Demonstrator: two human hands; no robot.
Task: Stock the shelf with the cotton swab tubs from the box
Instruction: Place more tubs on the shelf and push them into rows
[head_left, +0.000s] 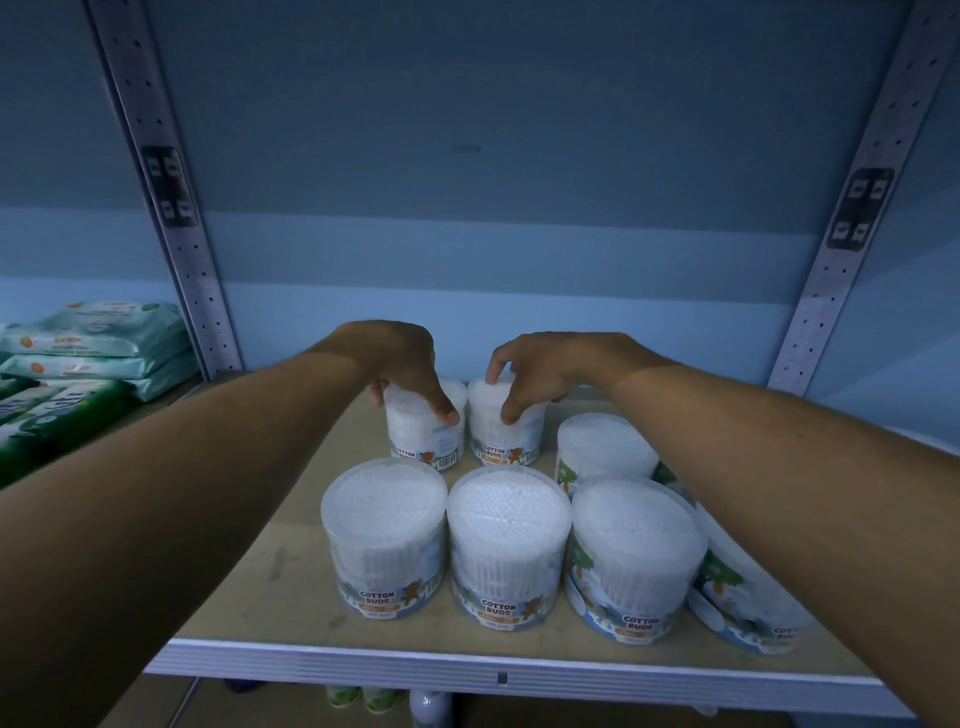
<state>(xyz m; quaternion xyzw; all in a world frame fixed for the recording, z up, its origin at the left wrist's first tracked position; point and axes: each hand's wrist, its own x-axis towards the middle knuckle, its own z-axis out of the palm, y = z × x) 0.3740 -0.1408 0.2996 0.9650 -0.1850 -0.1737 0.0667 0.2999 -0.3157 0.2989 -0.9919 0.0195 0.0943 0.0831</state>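
- We see two cotton swab tubs at the back of the shelf (249, 587), side by side and nearly touching, upright, at about 12 o'clock from the shelf's middle.
- Left back tub (427, 434): our left hand (402, 364) comes down over its lid, thumb on the near wall, fingers curled round the far side. It grips the tub.
- Right back tub (506, 436): our right hand (550, 371) sits over the lid likewise, thumb pressed on the near wall, forefinger curled at the lid's far-left rim. It holds the tub.
- Third back tub (605, 449) at 2 o'clock, standing free just right of the held pair; no hand on it.
- Front row, nearer the shelf's lip, four more upright tubs left to right: front-left tub (384, 535) at 7 o'clock, front-middle tub (506, 545) at 6 o'clock, front-right tub (636, 558) at 5 o'clock, and a far-right tub (743, 597) partly hidden by our right forearm.
- Front tubs stand close together; labels read "COTTON BUDS", with a bear.
- Shelf board is tan, with a pale ribbed front edge (467, 670).
- Perforated metal uprights: left upright (171, 208), right upright (857, 208). Blue back panel (493, 156) between them.
- At 9 o'clock, beyond the left upright, stacked soft packs of wipes (98, 343), pale green above darker green.
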